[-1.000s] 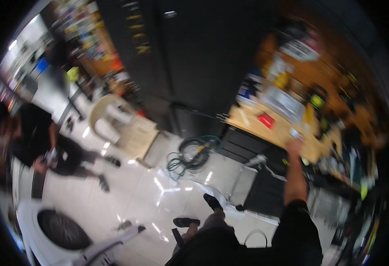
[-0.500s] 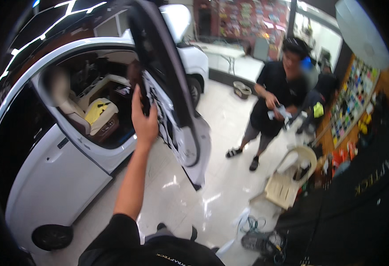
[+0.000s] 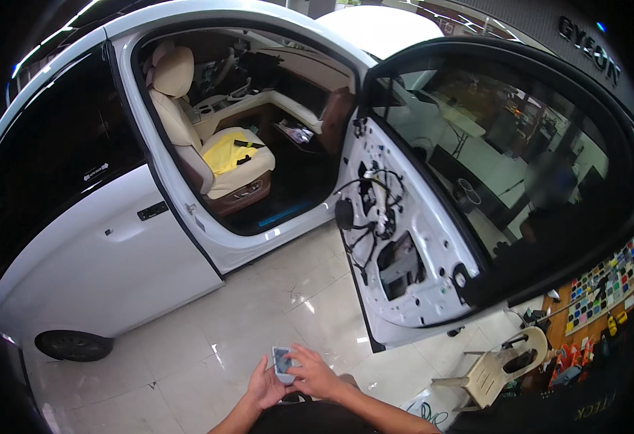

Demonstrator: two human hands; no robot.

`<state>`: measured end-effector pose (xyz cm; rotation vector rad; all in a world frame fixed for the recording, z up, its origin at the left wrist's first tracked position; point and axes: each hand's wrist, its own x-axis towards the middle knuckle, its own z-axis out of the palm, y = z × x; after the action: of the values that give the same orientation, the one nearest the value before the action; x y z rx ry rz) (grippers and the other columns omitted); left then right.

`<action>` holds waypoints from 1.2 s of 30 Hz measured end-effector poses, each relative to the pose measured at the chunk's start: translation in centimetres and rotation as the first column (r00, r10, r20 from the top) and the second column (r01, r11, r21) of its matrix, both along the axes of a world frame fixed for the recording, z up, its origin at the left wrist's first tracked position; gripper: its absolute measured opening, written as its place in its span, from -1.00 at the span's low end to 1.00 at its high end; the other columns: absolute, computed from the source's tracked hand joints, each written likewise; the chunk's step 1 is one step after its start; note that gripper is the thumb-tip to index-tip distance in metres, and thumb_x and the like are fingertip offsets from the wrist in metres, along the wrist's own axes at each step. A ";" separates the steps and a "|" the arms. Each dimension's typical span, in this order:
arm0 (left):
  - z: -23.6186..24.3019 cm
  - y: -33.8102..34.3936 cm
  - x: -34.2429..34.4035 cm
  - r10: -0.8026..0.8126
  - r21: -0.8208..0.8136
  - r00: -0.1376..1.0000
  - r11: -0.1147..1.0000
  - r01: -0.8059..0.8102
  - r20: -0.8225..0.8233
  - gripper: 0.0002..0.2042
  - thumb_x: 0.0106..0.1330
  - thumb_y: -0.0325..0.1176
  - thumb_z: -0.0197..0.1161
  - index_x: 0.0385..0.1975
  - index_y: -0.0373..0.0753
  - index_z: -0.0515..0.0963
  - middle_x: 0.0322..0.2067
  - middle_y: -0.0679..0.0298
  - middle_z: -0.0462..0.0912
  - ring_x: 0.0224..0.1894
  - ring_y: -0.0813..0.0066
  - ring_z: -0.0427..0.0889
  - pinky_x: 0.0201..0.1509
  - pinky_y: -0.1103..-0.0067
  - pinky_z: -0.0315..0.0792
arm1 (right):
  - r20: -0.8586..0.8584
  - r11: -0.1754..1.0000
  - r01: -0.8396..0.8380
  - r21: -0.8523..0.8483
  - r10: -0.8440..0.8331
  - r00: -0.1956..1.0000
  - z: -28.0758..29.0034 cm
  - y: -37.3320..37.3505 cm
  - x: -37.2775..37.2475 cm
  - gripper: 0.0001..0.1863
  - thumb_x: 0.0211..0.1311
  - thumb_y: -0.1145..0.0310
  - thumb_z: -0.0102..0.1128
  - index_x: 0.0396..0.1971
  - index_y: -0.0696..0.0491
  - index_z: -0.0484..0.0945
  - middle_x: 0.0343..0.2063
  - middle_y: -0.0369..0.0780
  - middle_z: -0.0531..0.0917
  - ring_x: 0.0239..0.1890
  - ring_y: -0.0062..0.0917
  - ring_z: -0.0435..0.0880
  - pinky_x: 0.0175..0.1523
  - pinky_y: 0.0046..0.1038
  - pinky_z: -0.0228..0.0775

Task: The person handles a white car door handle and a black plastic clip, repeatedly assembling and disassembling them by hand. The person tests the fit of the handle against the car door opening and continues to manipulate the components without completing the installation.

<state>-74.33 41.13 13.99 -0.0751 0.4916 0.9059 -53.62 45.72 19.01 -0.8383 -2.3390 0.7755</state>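
**Head fisheye tilted down beside a white car (image 3: 78,253)**

From afar, I look through the left lens, forward and down. Left hand (image 3: 265,387) and right hand (image 3: 317,376) sit close, low in view; the open door (image 3: 440,295) stands farther off, its edges bowing toward the rim.

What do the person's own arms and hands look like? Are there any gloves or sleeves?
The left hand and right hand wear no gloves. The left forearm and right forearm are uncovered, with no sleeve or watch showing. Between them, at the bottom, is some plain-looking black cloth clothing.
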 end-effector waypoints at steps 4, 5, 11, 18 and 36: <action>-2.9 8.7 -2.8 0.230 0.004 0.970 0.973 -0.231 -0.083 -0.50 0.65 0.16 0.02 0.20 -0.15 0.57 0.03 0.07 0.73 0.10 0.10 0.72 0.18 0.10 0.61 | 0.073 0.992 -0.117 -0.042 0.120 0.990 -2.3 6.5 -4.5 -0.64 0.12 0.49 0.31 -0.02 0.01 0.71 0.41 -0.14 0.49 0.60 0.00 0.26 0.52 0.07 0.19; -3.9 11.1 -3.2 0.260 -0.072 0.949 0.958 -0.276 -0.179 -0.59 0.61 0.11 0.13 0.00 -0.14 0.62 -0.20 0.14 0.77 -0.14 0.17 0.76 0.02 0.20 0.65 | 0.039 0.992 -0.098 -0.075 0.101 0.994 -2.6 8.6 -4.9 -0.59 0.14 0.53 0.25 0.03 0.01 0.71 0.41 -0.11 0.51 0.59 -0.01 0.29 0.52 0.05 0.22; -7.2 26.7 -9.4 0.271 -0.166 0.930 0.934 -0.316 -0.248 -0.59 0.53 0.14 0.21 -0.10 -0.14 0.60 -0.32 0.11 0.74 -0.42 0.29 0.66 -0.26 0.33 0.63 | -0.170 0.927 0.196 -0.318 -0.259 0.951 -5.7 29.3 -4.5 -0.61 0.20 0.60 0.11 0.02 0.12 0.72 0.19 -0.01 0.68 0.27 -0.10 0.63 0.36 -0.21 0.47; -3.7 42.3 -16.2 0.450 -0.150 0.791 0.824 -0.547 -0.413 -0.59 0.54 0.11 0.18 -0.01 -0.14 0.58 -0.37 0.17 0.69 -0.48 0.34 0.63 -0.38 0.45 0.55 | -0.026 0.885 0.348 -0.308 -0.373 0.927 -6.8 61.5 -7.1 -0.68 0.35 0.50 0.16 0.05 0.12 0.71 0.02 -0.07 0.78 -0.05 -0.23 0.80 0.02 -0.32 0.62; -7.2 76.2 -28.6 0.190 -0.140 0.843 0.945 -0.296 -0.503 -0.55 0.67 0.06 -0.01 0.23 -0.20 0.48 -0.32 0.12 0.73 -0.45 0.33 0.72 -0.33 0.41 0.67 | 0.510 0.943 0.332 0.021 -0.295 0.808 -17.0 111.6 -40.7 -0.41 0.13 0.16 0.54 0.18 0.02 0.68 0.19 0.01 0.60 0.22 -0.08 0.58 0.25 -0.07 0.57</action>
<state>-102.90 117.35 6.79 -0.1083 1.0702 1.1258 -94.33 157.29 1.99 -1.5797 -2.5139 0.5368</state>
